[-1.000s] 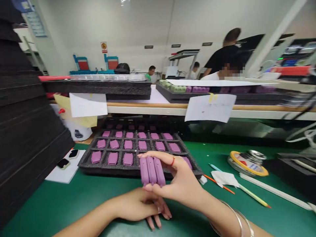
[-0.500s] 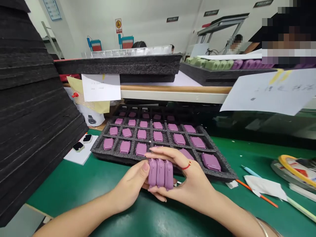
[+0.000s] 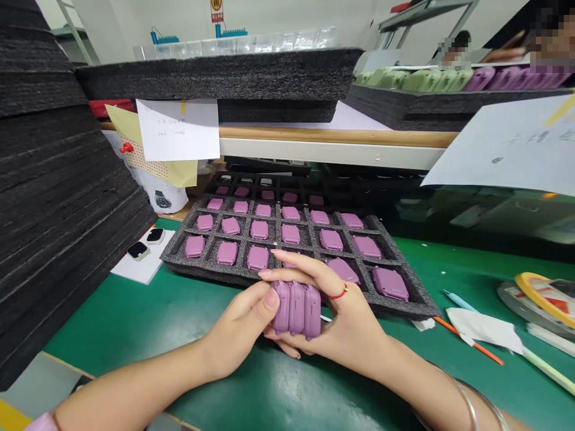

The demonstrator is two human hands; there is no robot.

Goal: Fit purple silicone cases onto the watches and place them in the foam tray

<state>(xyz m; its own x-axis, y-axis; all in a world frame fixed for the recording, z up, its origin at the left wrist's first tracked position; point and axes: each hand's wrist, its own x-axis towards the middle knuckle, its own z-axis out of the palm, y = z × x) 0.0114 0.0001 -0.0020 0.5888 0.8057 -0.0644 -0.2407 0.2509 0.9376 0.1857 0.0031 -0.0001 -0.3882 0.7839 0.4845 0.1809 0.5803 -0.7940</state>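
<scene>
Three purple watch cases (image 3: 297,309) stand face to face in a row between my hands, above the green table. My left hand (image 3: 242,320) grips them from the left, its thumb pressed on the nearest case. Around the top and bottom of the row curl the fingers of my right hand (image 3: 345,311), which wears a red string ring. Just beyond lies a black foam tray (image 3: 211,272) with purple watch cases in its compartments, some tilted. My right fingers cover part of its front row.
Stacked black foam trays (image 3: 40,197) rise at the left. Two watches (image 3: 138,251) lie on a white pad. A shelf (image 3: 314,143) with more trays crosses behind. To the right are an orange stick (image 3: 487,352), tissue (image 3: 485,329) and tape rolls (image 3: 539,305). Another person is at the upper right.
The view has tipped downward and come slightly closer. My hands still hold the three watch cases together, now turned a little. The person at the upper right has shifted.
</scene>
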